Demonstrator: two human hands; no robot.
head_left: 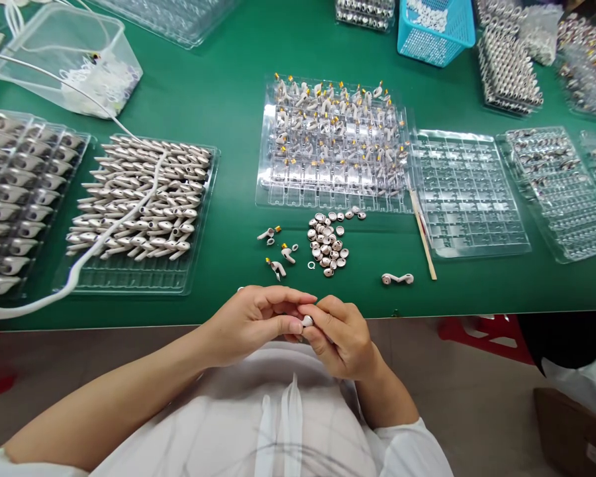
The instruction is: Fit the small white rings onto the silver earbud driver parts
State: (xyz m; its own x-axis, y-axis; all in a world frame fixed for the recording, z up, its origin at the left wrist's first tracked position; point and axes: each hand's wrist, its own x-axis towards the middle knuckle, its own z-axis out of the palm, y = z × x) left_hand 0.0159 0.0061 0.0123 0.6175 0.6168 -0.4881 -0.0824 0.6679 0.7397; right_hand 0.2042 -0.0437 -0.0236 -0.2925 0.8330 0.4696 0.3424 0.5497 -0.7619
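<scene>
My left hand (261,324) and my right hand (342,336) meet at the table's front edge. Between their fingertips is a small white earbud part (307,321), pinched from both sides; fingers cover most of it. Just beyond the hands lies a loose heap of round earbud shells (326,246). Left of the heap are three earbud stem pieces (289,254) with yellow tabs. A small white ring (310,265) sits beside the shells. To the right, two earbud pieces (397,279) lie end to end.
Behind the shells stands a clear tray (262,192) of yellow-tabbed earbud parts. A wooden stick (426,242) lies beside another clear tray (496,248). At left, a white cable (74,275) crosses a stacked earbud tray (193,281). A plastic tub (59,40) and blue basket (432,48) are farther back.
</scene>
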